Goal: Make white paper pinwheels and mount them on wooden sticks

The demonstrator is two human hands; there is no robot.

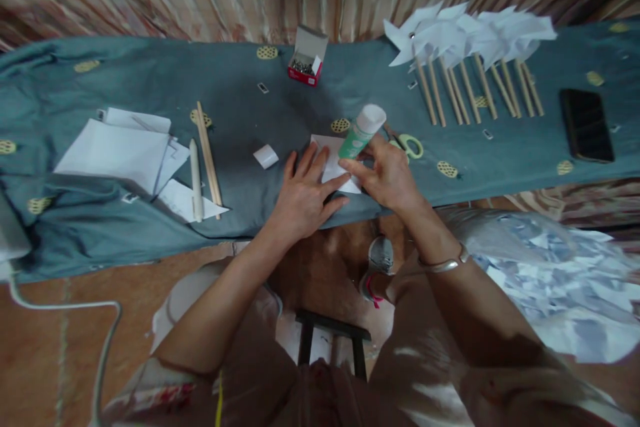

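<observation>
A small white paper lies on the cloth-covered table in front of me. My left hand rests flat on its left part with the fingers spread. My right hand is wrapped round a green and white glue stick, held tilted with its lower end at the paper. A white cap lies to the left of my left hand. Partly behind my right hand are scissors with light green handles.
Paper pinwheels on wooden sticks lie at back right, near a black phone. A red box of small metal pieces stands at the back. Paper sheets, wooden sticks and a white pen lie left.
</observation>
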